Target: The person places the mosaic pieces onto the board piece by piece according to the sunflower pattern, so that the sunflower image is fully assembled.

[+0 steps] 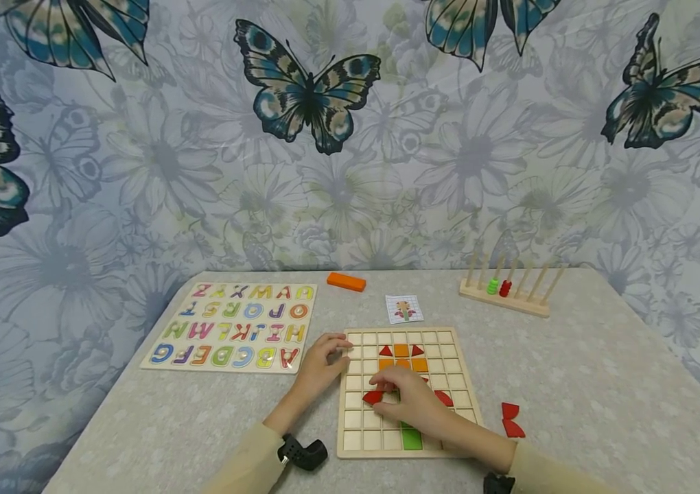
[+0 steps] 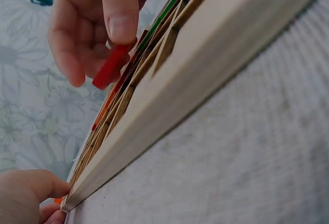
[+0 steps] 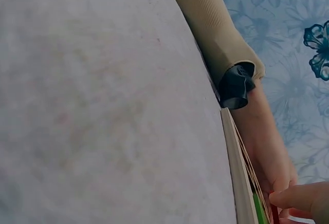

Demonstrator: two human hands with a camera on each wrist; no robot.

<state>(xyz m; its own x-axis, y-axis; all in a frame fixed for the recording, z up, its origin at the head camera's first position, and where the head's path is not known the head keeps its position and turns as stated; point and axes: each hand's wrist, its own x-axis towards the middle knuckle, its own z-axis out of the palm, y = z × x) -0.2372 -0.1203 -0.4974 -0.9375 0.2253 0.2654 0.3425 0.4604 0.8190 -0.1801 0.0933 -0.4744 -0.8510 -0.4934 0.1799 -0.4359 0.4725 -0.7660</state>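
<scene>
The wooden grid board lies flat on the table, with coloured pieces set in its squares. At the board's upper left edge, my left hand grips the frame between thumb and fingers; the left wrist view shows this hand at a corner. My right hand is over the middle of the board and pinches a red petal-shaped piece, tilted just above the grid. Orange squares, red triangles, another red petal piece and a green piece lie in the grid, partly hidden by this hand.
Two red pieces lie right of the board. Behind it are a small picture card and an orange block. An alphabet board stands at left, a peg rack with green and red beads at back right.
</scene>
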